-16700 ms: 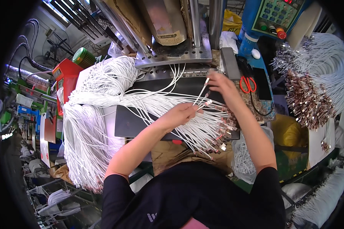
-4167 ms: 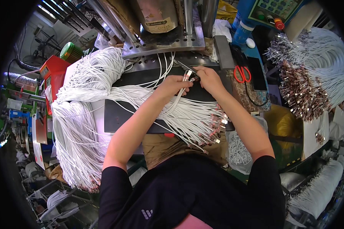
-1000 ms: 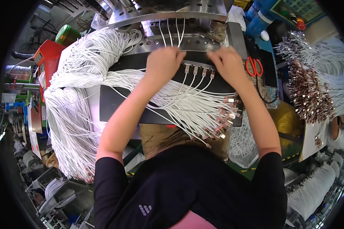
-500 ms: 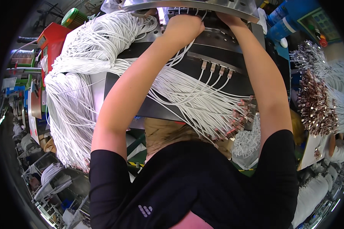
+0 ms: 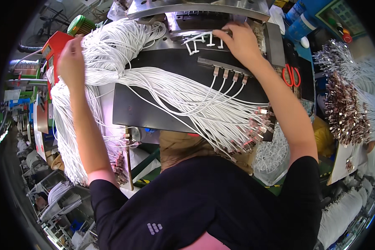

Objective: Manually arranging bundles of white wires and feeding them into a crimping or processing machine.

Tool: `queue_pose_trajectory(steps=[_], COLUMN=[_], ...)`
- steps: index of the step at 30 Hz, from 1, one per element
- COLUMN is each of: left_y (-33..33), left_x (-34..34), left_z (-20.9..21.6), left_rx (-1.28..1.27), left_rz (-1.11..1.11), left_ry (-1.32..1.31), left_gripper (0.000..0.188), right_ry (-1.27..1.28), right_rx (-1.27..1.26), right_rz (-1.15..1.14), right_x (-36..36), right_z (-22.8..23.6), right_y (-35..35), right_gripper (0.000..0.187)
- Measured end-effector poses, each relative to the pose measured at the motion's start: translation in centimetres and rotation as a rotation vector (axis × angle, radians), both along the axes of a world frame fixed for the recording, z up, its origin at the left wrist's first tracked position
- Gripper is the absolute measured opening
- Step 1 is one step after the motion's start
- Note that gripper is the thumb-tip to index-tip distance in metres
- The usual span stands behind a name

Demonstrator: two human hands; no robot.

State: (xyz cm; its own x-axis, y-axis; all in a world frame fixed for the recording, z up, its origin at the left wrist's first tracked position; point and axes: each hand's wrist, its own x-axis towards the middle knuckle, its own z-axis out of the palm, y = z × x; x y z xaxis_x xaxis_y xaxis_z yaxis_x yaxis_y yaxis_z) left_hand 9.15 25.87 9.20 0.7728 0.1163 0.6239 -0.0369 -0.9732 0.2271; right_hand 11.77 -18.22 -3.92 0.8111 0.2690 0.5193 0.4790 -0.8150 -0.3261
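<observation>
My right hand (image 5: 242, 45) pinches one end of a white plastic sprue (image 5: 210, 36), a thin bar with short T-shaped branches, in front of the metal press. My left hand (image 5: 72, 62) is raised at the left, before a red machine housing (image 5: 52, 50) and beside a large coil of white cables (image 5: 112, 46). Motion blurs its fingers; whether it touches the cables cannot be made out. Between my arms, a metal bar fixture (image 5: 208, 62) holds several cable connectors (image 5: 226, 73) in a row. Below it, a thick bundle of white cables (image 5: 183, 93) fans out toward copper-coloured connector ends (image 5: 254, 129).
The press's steel plate (image 5: 200, 9) overhangs the far side. Red-handled scissors (image 5: 291, 76) lie right of my right forearm. A clear bag of white pieces (image 5: 271, 156) sits below the table's right edge. More cable bundles (image 5: 348, 108) are stacked at far right.
My left hand has swung from the press to the far left. My right hand has drawn back from beneath the plate, and the white sprue now shows in it.
</observation>
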Motion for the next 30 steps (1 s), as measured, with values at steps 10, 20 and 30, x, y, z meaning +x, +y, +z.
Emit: queue_pose_trajectory(steps=[10, 20, 30], left_y=[-23.8, -22.6, -25.7], left_x=[-11.9, -9.0, 2.8], left_z=[-10.0, -10.6, -8.6], left_rx=[-0.100, 0.041, -0.038], left_rz=[-1.014, -0.728, -0.651], left_ry=[0.168, 0.259, 0.162], left_gripper=[0.014, 0.020, 0.016], right_ry=[0.344, -0.013, -0.117], right_rx=[-0.039, 0.047, -0.058], right_rz=[0.000, 0.156, -0.301], right_x=[-12.3, 0.9, 17.2], right_z=[4.0, 1.3, -3.0], right_y=[-5.7, -2.6, -4.2], right_gripper=[0.023, 0.028, 0.031])
